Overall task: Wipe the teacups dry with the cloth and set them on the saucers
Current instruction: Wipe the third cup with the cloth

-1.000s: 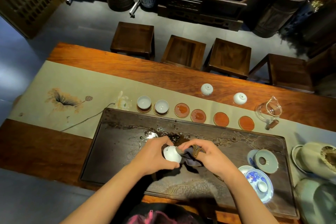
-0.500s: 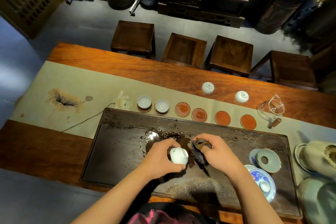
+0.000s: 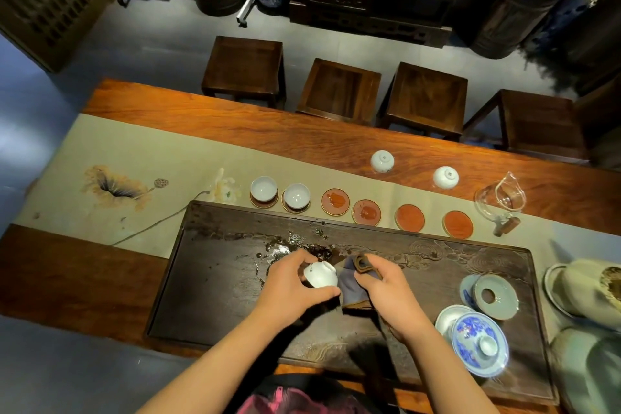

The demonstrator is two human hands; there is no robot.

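Observation:
Over the dark wooden tea tray, my left hand grips a small white teacup, tilted on its side. My right hand holds a folded grey-brown cloth just right of the cup. Beyond the tray runs a row of round saucers: the two leftmost carry upright white cups, and several red-brown saucers are bare. Two more white cups stand upside down on the table behind them.
A glass pitcher stands at the right end of the saucer row. A blue-white lidded bowl and a celadon lid sit on the tray's right side. Pale ceramic vessels lie at the far right. Stools line the table's far edge.
The cloth has come out of the cup; my right hand drew it slightly to the right while my left hand turned the cup and kept hold of it.

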